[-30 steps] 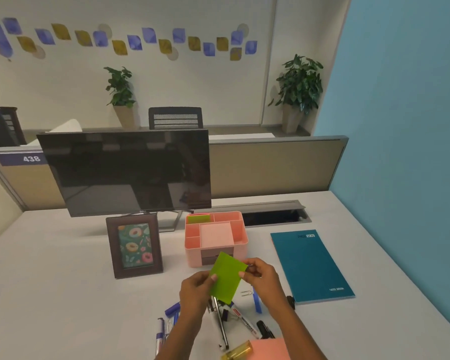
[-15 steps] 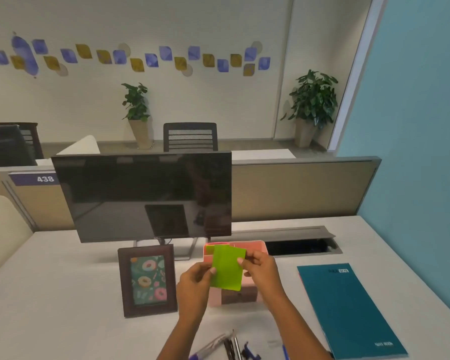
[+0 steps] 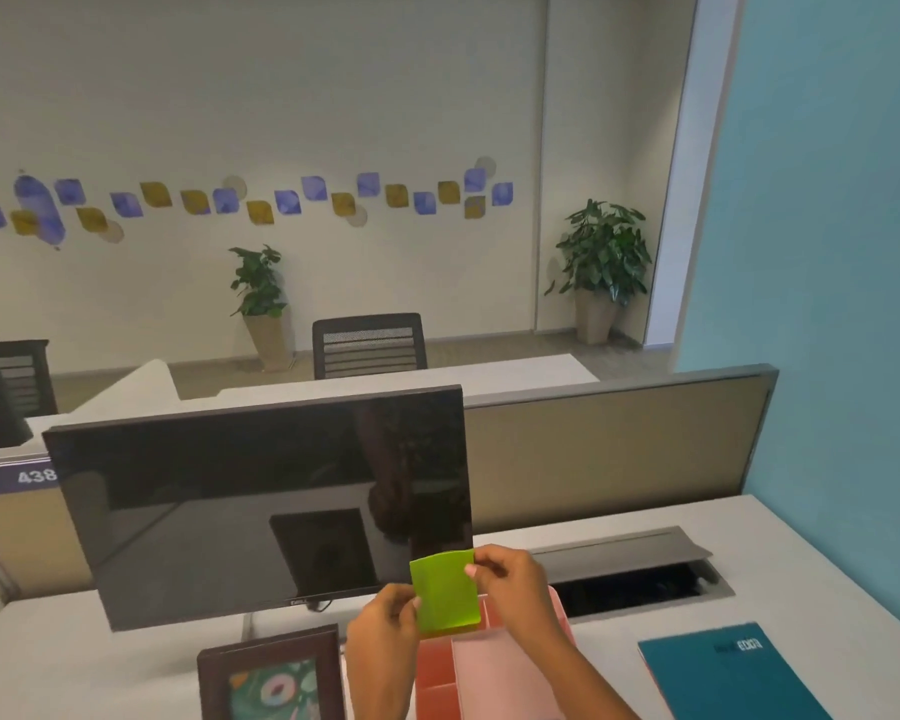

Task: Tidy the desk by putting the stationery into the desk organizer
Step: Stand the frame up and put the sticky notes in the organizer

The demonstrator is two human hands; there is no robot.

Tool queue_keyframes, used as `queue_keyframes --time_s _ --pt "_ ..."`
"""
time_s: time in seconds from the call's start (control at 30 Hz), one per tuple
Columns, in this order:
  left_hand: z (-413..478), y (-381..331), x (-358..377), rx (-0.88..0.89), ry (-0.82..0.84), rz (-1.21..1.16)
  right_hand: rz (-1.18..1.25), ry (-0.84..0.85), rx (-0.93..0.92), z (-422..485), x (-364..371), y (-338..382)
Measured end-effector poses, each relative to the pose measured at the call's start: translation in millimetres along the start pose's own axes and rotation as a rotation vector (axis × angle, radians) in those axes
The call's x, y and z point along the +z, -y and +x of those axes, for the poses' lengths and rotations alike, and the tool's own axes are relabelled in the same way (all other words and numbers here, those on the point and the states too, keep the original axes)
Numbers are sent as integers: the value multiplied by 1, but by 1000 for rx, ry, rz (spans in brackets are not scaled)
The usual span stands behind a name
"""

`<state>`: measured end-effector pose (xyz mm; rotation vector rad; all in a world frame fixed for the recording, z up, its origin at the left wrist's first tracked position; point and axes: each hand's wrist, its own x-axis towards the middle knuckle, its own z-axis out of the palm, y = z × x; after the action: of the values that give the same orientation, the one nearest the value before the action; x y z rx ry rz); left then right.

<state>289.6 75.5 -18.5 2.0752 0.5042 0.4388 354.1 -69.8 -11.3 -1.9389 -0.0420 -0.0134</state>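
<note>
A bright green sticky-note pad (image 3: pixel 445 589) stands upright over the back left compartment of the pink desk organizer (image 3: pixel 481 667). My left hand (image 3: pixel 383 628) pinches the pad's lower left edge. Its upper right corner is pinched by my right hand (image 3: pixel 513 582). Whether the pad's lower edge is inside the compartment I cannot tell. The pens and markers near the desk's front are out of view.
A dark monitor (image 3: pixel 261 506) stands just behind the organizer. A framed picture (image 3: pixel 274 683) is to its left, a teal notebook (image 3: pixel 728 672) to its right. An open cable tray (image 3: pixel 640 579) lies at the back right, beneath the partition (image 3: pixel 614 449).
Both hands carried the green pad forward from above the pens to over the organizer's back left compartment, and turned it upright. The view tilted up, so the pens dropped out of sight.
</note>
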Motion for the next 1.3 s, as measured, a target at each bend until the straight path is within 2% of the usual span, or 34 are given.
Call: queue_keyframes --time_s 0.57,0.8,1.03,1.3 --pt "0 16 18 20 30 157 -219 120 18 -11 -7 -16" --pt "1 23 21 -33 51 163 -312 148 38 -9 -1 -22" --pt "3 23 24 -45 44 160 -295 95 20 -12 -2 -23" --pt "-23 19 12 57 -6 120 -190 -67 27 -43 -17 -31"
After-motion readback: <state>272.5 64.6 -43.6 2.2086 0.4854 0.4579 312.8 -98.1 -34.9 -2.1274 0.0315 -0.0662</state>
